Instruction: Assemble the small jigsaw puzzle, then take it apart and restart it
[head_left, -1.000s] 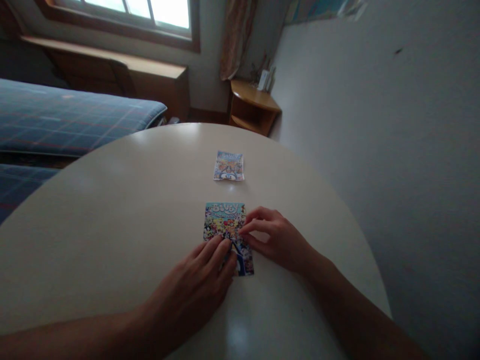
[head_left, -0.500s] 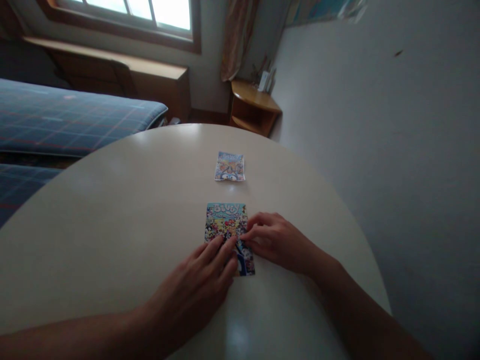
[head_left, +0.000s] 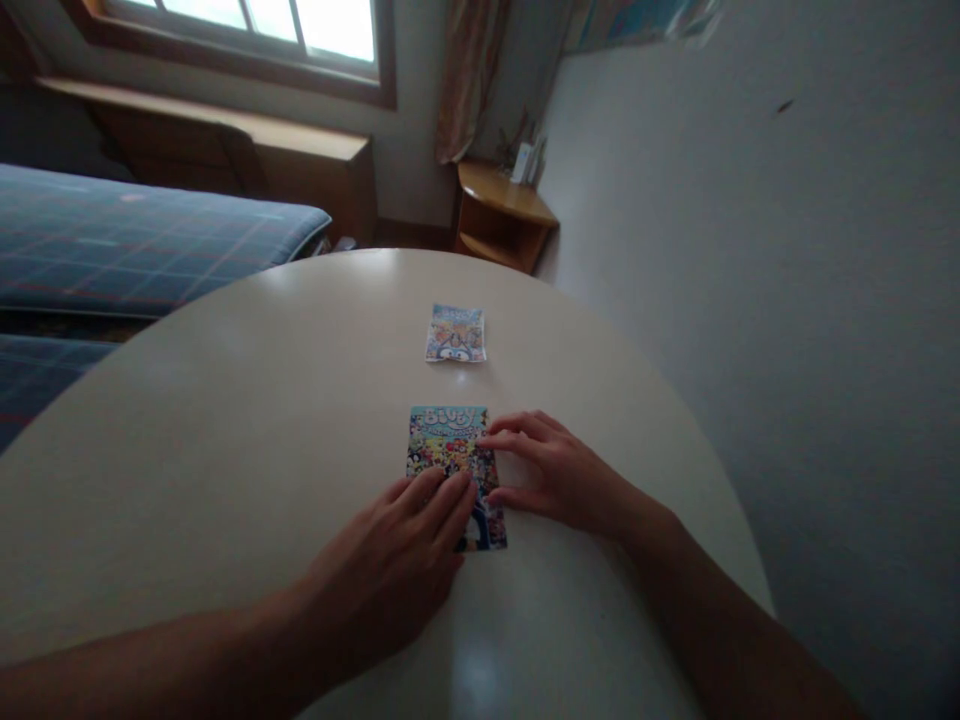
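Observation:
A colourful printed card or booklet (head_left: 444,447), crowded with small cartoon figures under bubble lettering, lies flat on the round table. My left hand (head_left: 409,540) rests across its lower left part with fingers stretched out, covering some of the print. At the right edge is my right hand (head_left: 540,470), thumb and fingers apart; its index fingertip reaches over the upper right of the print. Whether that fingertip presses on the surface I cannot tell. Farther back lies a smaller, slightly crinkled picture sheet or packet (head_left: 456,334) with similar print, touched by neither hand.
The round cream table (head_left: 225,450) has its curved edge toward the back. Beyond it on the left is a plaid mattress (head_left: 150,235), with a wooden desk (head_left: 315,140) behind. A small corner shelf (head_left: 506,195) stands behind the table, beside the white wall (head_left: 750,250) on the right.
My right hand's fingers have spread apart, the index moving up along the card's right side and the thumb staying lower. My left hand has stayed on the card, with its thumb lower.

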